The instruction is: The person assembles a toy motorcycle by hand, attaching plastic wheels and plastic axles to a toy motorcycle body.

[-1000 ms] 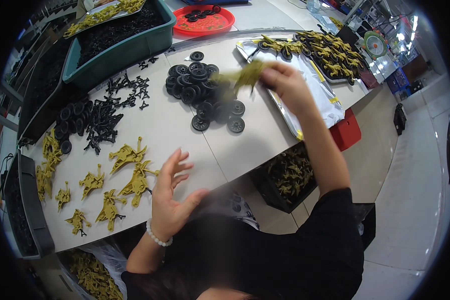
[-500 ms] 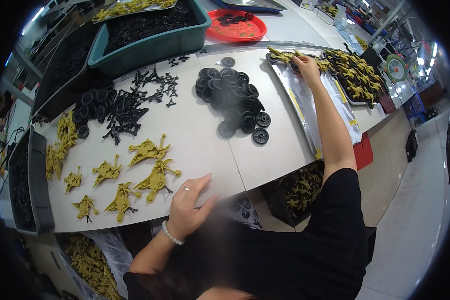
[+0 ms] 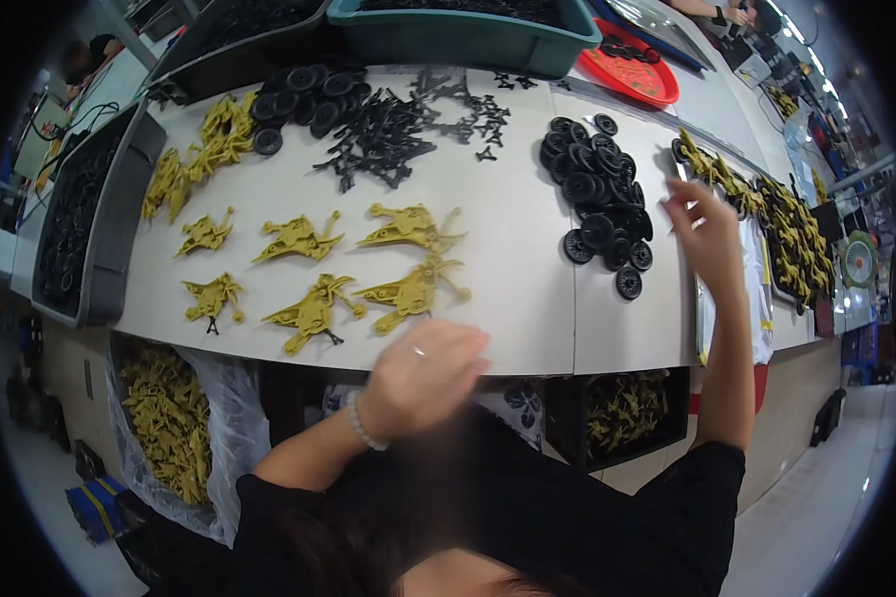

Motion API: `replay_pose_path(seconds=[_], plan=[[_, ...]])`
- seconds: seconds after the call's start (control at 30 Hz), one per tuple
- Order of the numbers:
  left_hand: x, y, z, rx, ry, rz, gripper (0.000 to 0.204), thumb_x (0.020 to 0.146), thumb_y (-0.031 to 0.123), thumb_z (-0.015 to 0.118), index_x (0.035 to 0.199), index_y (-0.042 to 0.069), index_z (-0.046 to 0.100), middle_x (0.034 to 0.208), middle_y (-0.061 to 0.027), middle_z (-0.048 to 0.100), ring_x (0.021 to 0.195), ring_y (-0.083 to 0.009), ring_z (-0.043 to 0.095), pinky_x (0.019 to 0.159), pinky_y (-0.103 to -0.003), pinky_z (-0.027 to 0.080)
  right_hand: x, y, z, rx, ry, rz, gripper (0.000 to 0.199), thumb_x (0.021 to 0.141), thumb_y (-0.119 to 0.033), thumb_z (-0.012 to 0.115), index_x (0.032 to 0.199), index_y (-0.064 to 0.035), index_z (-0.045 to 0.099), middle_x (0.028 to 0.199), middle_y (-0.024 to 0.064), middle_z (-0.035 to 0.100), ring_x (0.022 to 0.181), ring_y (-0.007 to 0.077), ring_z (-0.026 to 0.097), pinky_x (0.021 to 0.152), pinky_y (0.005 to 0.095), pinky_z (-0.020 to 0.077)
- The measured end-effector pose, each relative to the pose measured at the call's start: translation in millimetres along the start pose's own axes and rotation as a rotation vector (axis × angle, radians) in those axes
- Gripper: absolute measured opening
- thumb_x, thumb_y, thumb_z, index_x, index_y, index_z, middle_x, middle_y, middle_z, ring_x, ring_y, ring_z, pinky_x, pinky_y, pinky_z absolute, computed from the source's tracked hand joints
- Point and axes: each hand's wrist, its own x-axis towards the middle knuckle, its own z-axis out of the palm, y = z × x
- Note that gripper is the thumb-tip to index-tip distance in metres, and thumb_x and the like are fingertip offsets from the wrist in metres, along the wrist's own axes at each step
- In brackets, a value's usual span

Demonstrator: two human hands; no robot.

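Observation:
My left hand [image 3: 426,376], with a ring and a bead bracelet on it, hovers at the table's front edge, fingers stretched out and holding nothing. Just beyond it lies a yellow plastic part [image 3: 410,293], one of several set out in two rows. Small black Y-shaped pieces, such as this one [image 3: 334,338], sit at some parts of the near row. My right hand [image 3: 705,221] is above the table between the black wheels [image 3: 595,189] and a foil-covered tray [image 3: 753,289]. Its fingers are bent and apart, with nothing visible between them. Yellow assemblies [image 3: 717,171] with wheels rest along the tray's far end.
Black connectors [image 3: 378,139] lie loose at the back, near a teal bin [image 3: 458,38] and a red round tray [image 3: 639,76]. A grey bin [image 3: 100,214] stands at the left. Another loaded tray [image 3: 796,234] is far right. Below the table are boxes of yellow parts [image 3: 164,418].
My right hand has let go of the yellow assembly on the tray and drawn back left toward the wheels. The view has swung to the right-hand side less; my left hand stays near the yellow parts.

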Motion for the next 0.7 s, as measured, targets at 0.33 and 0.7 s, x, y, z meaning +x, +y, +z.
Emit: replay_pose_path(seconds=[0.33,0.7], plan=[[-4,-5,-50,0.557,-0.2,-0.265,0.047,0.07,0.01,0.078,0.112,-0.002,0.06,0.123,-0.0182,0.056,0.114,-0.0354,0.052,0.095,-0.043,0.044,-16,-91,95,0.143,-0.257,-0.483,0.02,0.077,-0.003,0.069,0.097,-0.0035,0.067,0.089,0.0085,0.065,0.079,0.0237,0.064,0.072,0.0342,0.051],[1,-13,-11,0.378,-0.329,-0.153,0.031,0.078,0.003,0.068,0.107,-0.002,0.06,0.112,-0.0192,0.058,0.106,-0.0341,0.054,0.092,-0.041,0.046,61,-71,102,0.017,-0.22,-0.214,0.018,0.08,-0.006,0.066,0.096,0.0021,0.068,0.085,0.0139,0.068,0.078,0.0225,0.065,0.073,0.0326,0.0509]])
